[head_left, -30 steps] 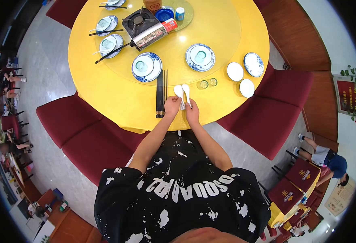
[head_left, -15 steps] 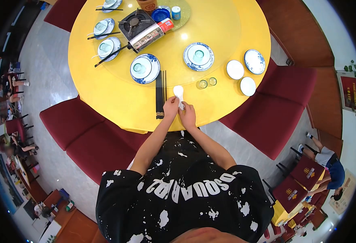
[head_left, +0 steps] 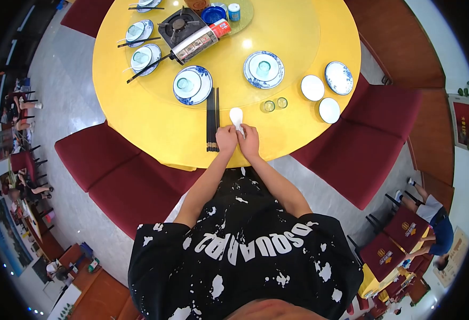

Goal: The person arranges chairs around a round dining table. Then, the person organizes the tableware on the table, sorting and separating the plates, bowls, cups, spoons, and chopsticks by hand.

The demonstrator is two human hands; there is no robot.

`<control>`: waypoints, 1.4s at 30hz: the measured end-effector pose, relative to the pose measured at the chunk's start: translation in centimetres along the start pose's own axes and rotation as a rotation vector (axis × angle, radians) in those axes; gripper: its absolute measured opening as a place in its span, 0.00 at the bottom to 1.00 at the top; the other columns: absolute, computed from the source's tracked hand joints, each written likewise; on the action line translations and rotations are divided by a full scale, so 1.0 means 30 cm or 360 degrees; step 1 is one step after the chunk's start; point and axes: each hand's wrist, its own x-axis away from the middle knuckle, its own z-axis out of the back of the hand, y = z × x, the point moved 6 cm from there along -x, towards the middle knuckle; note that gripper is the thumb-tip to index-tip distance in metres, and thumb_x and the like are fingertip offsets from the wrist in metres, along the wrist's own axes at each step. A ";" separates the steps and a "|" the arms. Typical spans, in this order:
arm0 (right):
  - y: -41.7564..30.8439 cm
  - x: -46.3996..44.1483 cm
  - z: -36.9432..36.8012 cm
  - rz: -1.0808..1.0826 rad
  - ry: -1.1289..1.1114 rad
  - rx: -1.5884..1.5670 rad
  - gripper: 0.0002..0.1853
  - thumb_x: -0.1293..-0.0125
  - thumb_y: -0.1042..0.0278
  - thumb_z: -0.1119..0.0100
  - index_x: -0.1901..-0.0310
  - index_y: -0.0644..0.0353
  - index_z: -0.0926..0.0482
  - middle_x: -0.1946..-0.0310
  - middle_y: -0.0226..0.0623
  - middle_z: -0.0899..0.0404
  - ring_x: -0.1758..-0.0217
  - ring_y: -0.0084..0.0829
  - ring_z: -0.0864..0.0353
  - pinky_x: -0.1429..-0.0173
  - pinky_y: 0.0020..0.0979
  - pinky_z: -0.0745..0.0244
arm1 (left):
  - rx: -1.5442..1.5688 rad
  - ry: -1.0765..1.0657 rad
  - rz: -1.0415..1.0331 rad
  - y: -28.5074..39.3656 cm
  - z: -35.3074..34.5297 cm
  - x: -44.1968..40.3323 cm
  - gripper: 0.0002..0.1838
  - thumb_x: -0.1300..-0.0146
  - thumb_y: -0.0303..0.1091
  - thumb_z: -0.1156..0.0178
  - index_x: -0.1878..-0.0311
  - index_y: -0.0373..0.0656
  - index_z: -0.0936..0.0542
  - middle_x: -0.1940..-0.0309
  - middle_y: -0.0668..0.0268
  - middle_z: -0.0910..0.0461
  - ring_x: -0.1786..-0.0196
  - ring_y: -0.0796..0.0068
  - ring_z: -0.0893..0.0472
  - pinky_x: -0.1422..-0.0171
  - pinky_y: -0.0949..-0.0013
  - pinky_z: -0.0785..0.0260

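A white soup spoon [head_left: 236, 116], possibly several stacked, points its bowl away from me near the table's front edge. Around its handle, my left hand [head_left: 226, 139] and my right hand [head_left: 249, 143] are closed side by side, fingers partly hidden. Just left of my left hand lies a bundle of black chopsticks [head_left: 211, 121]. Beyond them sits a blue-rimmed plate [head_left: 204, 80] carrying a small dish and a greenish glass [head_left: 185, 84]. A similar place setting [head_left: 264, 84] stands further right, and two small glasses [head_left: 269, 106] are on the cloth to the right of the spoon.
Two white bowls [head_left: 312, 87] and a patterned plate [head_left: 339, 78] occupy the right of the yellow table [head_left: 293, 133]. A portable gas stove [head_left: 179, 25] sits at the back left beside more settings. Dark red chairs [head_left: 360, 144] flank me; a person [head_left: 442, 229] leans over chairs at right.
Both hands have drawn closer together around the spoon handle, covering more of it. The whole view has shifted slightly; the tableware stays in place.
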 end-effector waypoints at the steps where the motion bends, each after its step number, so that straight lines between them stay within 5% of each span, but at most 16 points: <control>1: -0.004 -0.001 0.001 -0.0021 0.0005 -0.0004 0.20 0.38 0.64 0.34 0.46 0.64 0.20 0.56 0.50 0.21 0.51 0.49 0.22 0.45 0.43 0.26 | -0.0048 0.0018 -0.0053 0.015 0.007 -0.003 0.15 0.34 0.41 0.40 0.58 0.39 0.14 0.63 0.49 0.15 0.58 0.49 0.15 0.52 0.54 0.24; 7: 0.002 -0.019 -0.003 -0.0086 -0.0011 -0.0022 0.19 0.39 0.65 0.35 0.47 0.65 0.19 0.55 0.51 0.21 0.51 0.50 0.21 0.45 0.43 0.26 | 0.0225 0.0107 0.0103 0.004 0.009 0.021 0.14 0.34 0.39 0.41 0.58 0.38 0.14 0.62 0.48 0.15 0.57 0.48 0.15 0.50 0.54 0.24; 16: -0.098 -0.088 0.070 -0.0188 -0.0068 -0.0012 0.18 0.39 0.66 0.36 0.48 0.65 0.18 0.58 0.48 0.20 0.55 0.46 0.20 0.47 0.42 0.25 | -0.0078 -0.0071 -0.0059 0.011 0.068 0.000 0.15 0.36 0.40 0.40 0.59 0.37 0.14 0.67 0.51 0.14 0.63 0.51 0.14 0.55 0.57 0.23; 19: -0.275 -0.252 0.231 -0.0111 0.0038 -0.0060 0.20 0.40 0.66 0.36 0.47 0.64 0.20 0.55 0.49 0.22 0.51 0.46 0.21 0.45 0.43 0.25 | -0.0032 0.0257 -0.0149 0.109 0.259 -0.052 0.13 0.35 0.38 0.39 0.60 0.37 0.15 0.66 0.51 0.16 0.61 0.50 0.16 0.54 0.55 0.24; 23: -0.357 -0.565 0.332 0.0341 0.0418 0.0424 0.27 0.42 0.63 0.33 0.40 0.62 0.25 0.47 0.51 0.25 0.46 0.49 0.23 0.45 0.45 0.24 | -0.0308 0.0901 -0.0455 0.277 0.566 -0.239 0.25 0.40 0.39 0.35 0.41 0.40 0.25 0.47 0.48 0.28 0.47 0.45 0.23 0.45 0.51 0.27; 29: -0.312 -0.811 0.302 0.0241 -0.0236 0.0864 0.31 0.42 0.57 0.31 0.38 0.59 0.24 0.42 0.49 0.26 0.43 0.48 0.21 0.43 0.44 0.22 | -0.0343 0.0486 -0.0356 0.170 0.559 -0.521 0.31 0.43 0.39 0.31 0.37 0.38 0.27 0.43 0.47 0.29 0.45 0.44 0.22 0.42 0.52 0.26; 33: -0.362 -0.774 0.439 0.0451 0.0100 0.0353 0.26 0.44 0.59 0.29 0.46 0.62 0.20 0.50 0.52 0.21 0.48 0.51 0.20 0.43 0.43 0.23 | -0.0156 0.0595 -0.0479 0.229 0.581 -0.429 0.27 0.41 0.34 0.33 0.40 0.36 0.26 0.47 0.49 0.27 0.47 0.47 0.23 0.43 0.53 0.27; 36: -0.344 -0.627 0.627 0.0464 0.0337 0.0163 0.28 0.44 0.58 0.26 0.45 0.65 0.20 0.51 0.47 0.20 0.54 0.40 0.17 0.49 0.37 0.22 | 0.0062 0.0533 -0.0614 0.378 0.521 -0.192 0.24 0.42 0.30 0.33 0.41 0.37 0.25 0.52 0.50 0.25 0.49 0.50 0.25 0.44 0.56 0.29; 39: -0.168 -0.408 0.741 -0.0024 0.0395 0.0127 0.28 0.44 0.58 0.25 0.45 0.66 0.20 0.52 0.43 0.19 0.59 0.30 0.19 0.53 0.31 0.23 | 0.0207 -0.0008 -0.0700 0.435 0.263 0.023 0.25 0.44 0.32 0.32 0.42 0.37 0.25 0.49 0.51 0.26 0.46 0.49 0.24 0.43 0.55 0.28; 42: -0.046 -0.256 0.778 -0.0355 0.0350 0.0184 0.28 0.45 0.58 0.24 0.46 0.65 0.20 0.52 0.43 0.19 0.57 0.32 0.19 0.52 0.32 0.23 | 0.0315 -0.0346 -0.0556 0.441 0.020 0.173 0.26 0.45 0.33 0.31 0.43 0.38 0.25 0.46 0.51 0.27 0.44 0.48 0.24 0.41 0.54 0.27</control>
